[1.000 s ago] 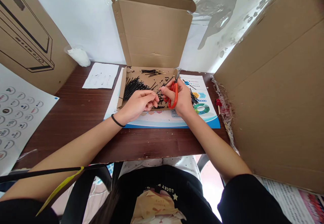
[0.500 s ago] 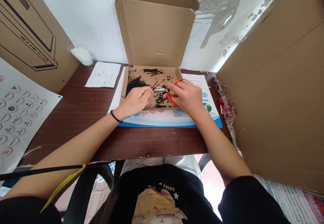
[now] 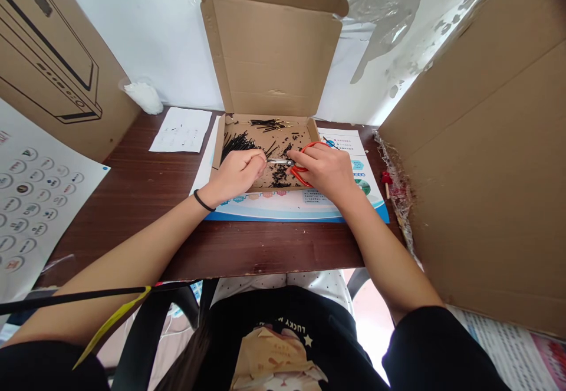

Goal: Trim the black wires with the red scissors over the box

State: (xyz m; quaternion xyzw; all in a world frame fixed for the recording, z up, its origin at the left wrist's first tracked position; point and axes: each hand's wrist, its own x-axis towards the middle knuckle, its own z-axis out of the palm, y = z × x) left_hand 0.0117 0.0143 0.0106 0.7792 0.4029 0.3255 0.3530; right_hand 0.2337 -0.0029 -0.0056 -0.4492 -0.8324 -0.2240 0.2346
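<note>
Red-handled scissors (image 3: 299, 171) sit in my right hand (image 3: 329, 170), fingers through the loops. Their blades point left and reach the fingertips of my left hand (image 3: 243, 171), which is pinched closed; whatever it grips is too small or hidden to make out. Both hands are over the front of an open cardboard box (image 3: 269, 121). Inside it, a heap of thin black sticks (image 3: 239, 143) lies at the left, partly behind my left hand. A smaller bundle of black sticks with gold-coloured ends (image 3: 269, 124) lies at the back. Short black clippings (image 3: 279, 175) are scattered beneath the blades.
The box rests on a blue and white printed sheet (image 3: 283, 213) on the dark wooden table (image 3: 145, 208). White paper (image 3: 181, 130) with small dark bits lies to the left. A big cardboard carton (image 3: 481, 161) borders the right side; another carton (image 3: 57, 55) stands at left.
The scissor blades were spread apart and have come together by my left fingertips. The red handle loops have drawn closer to each other. My left hand has hardly moved.
</note>
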